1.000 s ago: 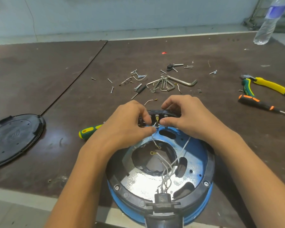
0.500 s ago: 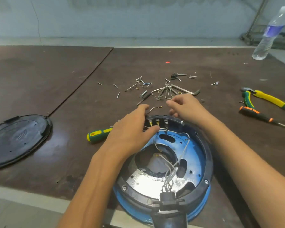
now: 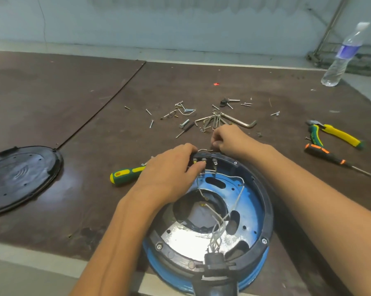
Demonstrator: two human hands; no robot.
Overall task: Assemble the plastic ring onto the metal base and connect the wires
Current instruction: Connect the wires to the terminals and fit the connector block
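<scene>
A black plastic ring sits screwed on the blue metal base at the table's near edge. White wires run from a black plug at the near rim up to the terminal block on the far rim. My left hand grips that terminal block, thumb and fingers around it. My right hand lies on the table just beyond the ring. Its fingertips pinch one end of a short curved wire.
A green-yellow screwdriver lies left of the ring, partly under my left hand. A black round cover rests far left. Loose screws and hex keys are scattered behind. Pliers, an orange-black screwdriver and a water bottle are at right.
My right hand left the terminal block and reached forward over the far rim to the short wire on the table. My left hand stayed on the terminal block.
</scene>
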